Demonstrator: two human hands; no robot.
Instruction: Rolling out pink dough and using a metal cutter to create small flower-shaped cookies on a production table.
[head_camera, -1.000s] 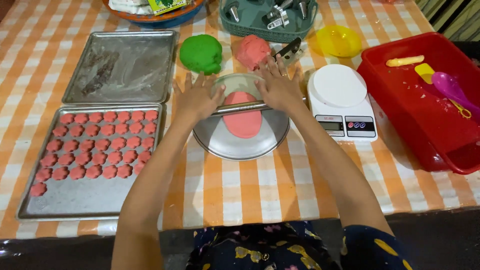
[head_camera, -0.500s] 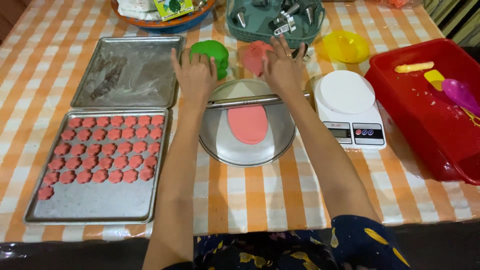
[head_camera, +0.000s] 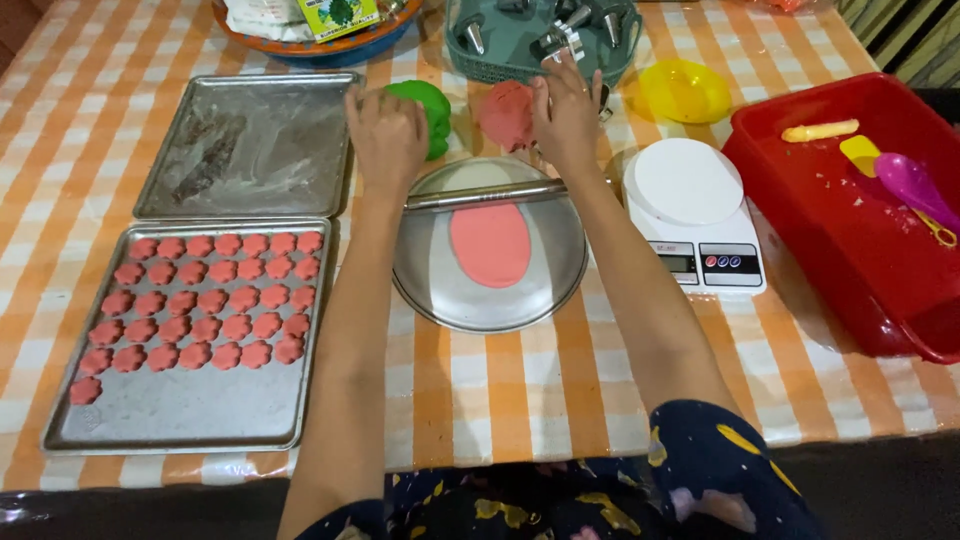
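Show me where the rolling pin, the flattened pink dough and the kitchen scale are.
rolling pin (head_camera: 490, 194), head view, middle of the metal rod.
flattened pink dough (head_camera: 490, 243), head view, centre of the oval.
kitchen scale (head_camera: 685, 182), head view, round white platform.

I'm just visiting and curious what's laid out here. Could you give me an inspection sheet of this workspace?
Surface: table under an orange-and-white checked cloth.
Job's things: metal rolling pin across a round metal plate holding a flattened oval of pink dough.
Clutter: tray of pink flower-shaped pieces, floured empty tray, green dough ball, pink dough lump, kitchen scale, yellow bowl, red tub, green basket.
Grippers: left hand and right hand, palms down, at the pin's ends.
Cables: nothing seen.
Surroundings: nothing seen.
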